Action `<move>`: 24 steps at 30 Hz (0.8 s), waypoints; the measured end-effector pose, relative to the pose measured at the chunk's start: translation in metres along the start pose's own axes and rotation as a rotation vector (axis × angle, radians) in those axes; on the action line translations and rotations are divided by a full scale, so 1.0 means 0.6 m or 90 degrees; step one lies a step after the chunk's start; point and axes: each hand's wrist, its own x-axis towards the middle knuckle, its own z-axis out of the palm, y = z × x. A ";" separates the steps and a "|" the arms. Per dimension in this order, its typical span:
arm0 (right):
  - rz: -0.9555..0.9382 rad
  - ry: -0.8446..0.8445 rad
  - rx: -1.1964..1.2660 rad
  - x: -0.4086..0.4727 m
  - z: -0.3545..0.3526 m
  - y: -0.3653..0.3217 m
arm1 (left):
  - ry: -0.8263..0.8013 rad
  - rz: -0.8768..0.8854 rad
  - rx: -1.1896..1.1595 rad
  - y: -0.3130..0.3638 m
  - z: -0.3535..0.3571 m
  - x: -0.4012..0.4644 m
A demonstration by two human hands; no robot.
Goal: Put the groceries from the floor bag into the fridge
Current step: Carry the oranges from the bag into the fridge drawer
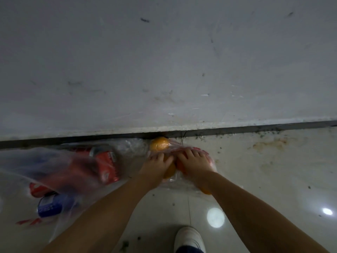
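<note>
- Both bare forearms reach forward and down to the glossy pale tiled floor [255, 179], close to the foot of a scuffed grey-white wall [164, 61].
- The left hand [155, 166] lies with its fingers spread over a round orange fruit [169, 171] wrapped in a thin clear plastic bag with red print [182, 150]; the fingers curve round the fruit through the film and grasp it.
- The right hand [194, 162] sits just beside the left, fingers curved down over the same bag and a second orange fruit [179, 167], gripping it through the plastic.
- A third orange fruit [160, 144] shows beyond the fingertips, right against the dark joint [255, 129] where floor and wall meet.
- A further patch of orange [206, 191] peeks from under the right wrist, inside the bag.
- To the left lies a larger clear plastic floor bag [27, 165], blurred, resting on the floor by the wall.
- Inside it a red drink can [107, 164] lies on its side, another red can [39, 189] lies nearer, and a blue can [50, 205] lies below that.
- A white shoe [188, 238] stands on the tiles at the bottom edge, between the two forearms.
- Two bright lamp reflections [215, 217] shine on the floor to the right.
</note>
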 end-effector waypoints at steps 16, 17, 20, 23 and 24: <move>0.174 0.001 0.157 -0.459 -0.430 -0.083 | -0.024 -0.007 -0.144 0.191 -0.494 -0.364; 0.182 0.018 0.155 -0.490 -0.463 -0.087 | -0.010 0.001 -0.140 0.204 -0.532 -0.385; 0.214 0.069 0.153 -0.589 -0.553 -0.105 | 0.021 0.033 -0.108 0.243 -0.634 -0.453; 0.265 0.140 0.170 -0.703 -0.623 -0.122 | 0.061 0.072 -0.072 0.294 -0.725 -0.527; 0.286 0.167 0.182 -0.748 -0.641 -0.130 | 0.079 0.086 -0.068 0.316 -0.753 -0.553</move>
